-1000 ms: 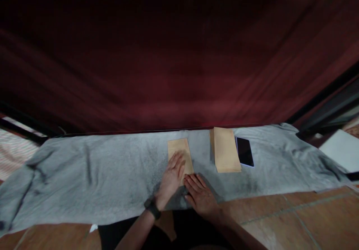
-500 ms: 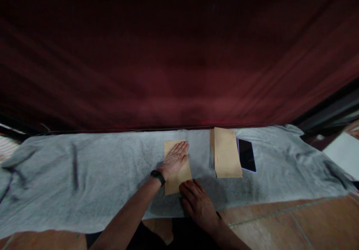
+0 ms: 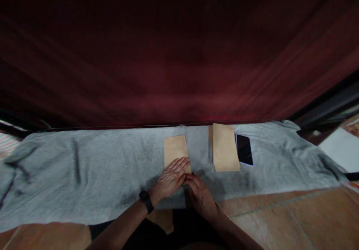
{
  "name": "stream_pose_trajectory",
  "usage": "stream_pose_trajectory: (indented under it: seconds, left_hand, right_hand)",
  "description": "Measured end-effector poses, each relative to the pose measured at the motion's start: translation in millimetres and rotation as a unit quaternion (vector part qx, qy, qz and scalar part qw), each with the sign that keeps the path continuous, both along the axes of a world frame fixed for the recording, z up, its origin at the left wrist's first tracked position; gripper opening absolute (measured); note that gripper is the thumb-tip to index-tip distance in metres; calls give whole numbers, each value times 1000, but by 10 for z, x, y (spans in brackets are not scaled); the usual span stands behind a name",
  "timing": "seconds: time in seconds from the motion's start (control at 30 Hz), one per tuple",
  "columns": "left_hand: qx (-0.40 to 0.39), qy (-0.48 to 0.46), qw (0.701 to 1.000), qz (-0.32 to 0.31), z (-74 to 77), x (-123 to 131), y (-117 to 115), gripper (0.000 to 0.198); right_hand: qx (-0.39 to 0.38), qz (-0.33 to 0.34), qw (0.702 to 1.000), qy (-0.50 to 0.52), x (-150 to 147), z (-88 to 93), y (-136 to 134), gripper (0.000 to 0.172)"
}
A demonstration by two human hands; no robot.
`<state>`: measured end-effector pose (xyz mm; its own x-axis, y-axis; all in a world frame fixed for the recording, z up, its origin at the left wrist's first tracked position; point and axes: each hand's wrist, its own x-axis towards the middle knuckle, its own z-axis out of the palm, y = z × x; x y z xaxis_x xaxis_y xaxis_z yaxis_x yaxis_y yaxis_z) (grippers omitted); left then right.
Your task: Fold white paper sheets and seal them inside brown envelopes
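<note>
A brown paper envelope (image 3: 174, 147) lies on the grey cloth in front of me. My left hand (image 3: 171, 176), with a black band on its wrist, rests flat over the envelope's near half, fingers stretched toward its right edge. Beside it, my right hand (image 3: 199, 194) is closed at the near right corner of the envelope, thumb and fingertips together and touching my left hand. The near end of the envelope is hidden under both hands.
To the right lies a stack of brown envelopes (image 3: 226, 148), and against it a dark-screened phone (image 3: 244, 149) with a purple edge. The grey cloth (image 3: 106, 167) runs left to right below a dark red surface (image 3: 179, 74). Tiled floor (image 3: 269, 223) shows at the bottom.
My left hand has slid down the envelope toward me, uncovering its far half. My right hand has moved slightly up to meet it at the near corner.
</note>
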<state>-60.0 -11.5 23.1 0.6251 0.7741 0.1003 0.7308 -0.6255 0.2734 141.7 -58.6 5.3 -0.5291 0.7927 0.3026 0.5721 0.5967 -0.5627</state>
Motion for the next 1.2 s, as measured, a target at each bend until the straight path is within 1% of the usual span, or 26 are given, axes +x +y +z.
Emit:
stream_pose_trajectory:
  seconds: [0.1, 0.2, 0.27, 0.33, 0.43, 0.53, 0.7, 0.77, 0.83, 0.9, 1.0, 1.1, 1.2]
  left_hand:
    - [4, 7, 1000, -1, 6, 0, -257, 58]
    - [5, 23, 1000, -17, 22, -25, -476, 65]
    - [10, 31, 999, -36, 31, -60, -569, 69]
    - [18, 32, 998, -49, 26, -100, -618, 71]
    - [26, 23, 998, -52, -8, -138, -631, 70]
    - [22, 23, 998, -56, -45, -137, -621, 71]
    - [-2, 22, 998, -54, -61, -116, -612, 73]
    - [-10, 15, 998, -55, -54, -116, -611, 71]
    - [-17, 9, 998, -53, -42, -120, -611, 71]
    - [-23, 1, 999, -49, -26, -121, -611, 70]
    - [-30, -4, 998, -48, 3, -116, -611, 69]
    - [-38, -6, 998, -52, 35, -107, -604, 69]
    - [-41, -5, 998, -55, 52, -101, -598, 69]
  right_hand:
    - [-14, -17, 1000, 6, 9, -8, 0, 41]
    - [-43, -33, 998, 33, 50, 36, 30, 40]
    - [-48, -24, 998, 33, 86, 85, 89, 40]
    - [-25, 15, 1000, -7, 102, 128, 191, 42]
    - [36, 90, 990, -102, 51, 143, 424, 47]
    - [73, 115, 977, -163, -77, 90, 744, 51]
    - [63, 48, 975, -207, -279, 11, 1328, 55]
    - [54, 25, 975, -214, -320, 12, 1496, 56]
    - [47, 8, 976, -213, -343, 21, 1593, 57]
    - [43, -1, 978, -205, -350, 26, 1614, 58]
    - [45, 12, 981, -187, -306, 20, 1508, 58]
    - [48, 55, 980, -184, -174, 18, 1262, 58]
    - [49, 100, 975, -192, 21, 38, 923, 58]
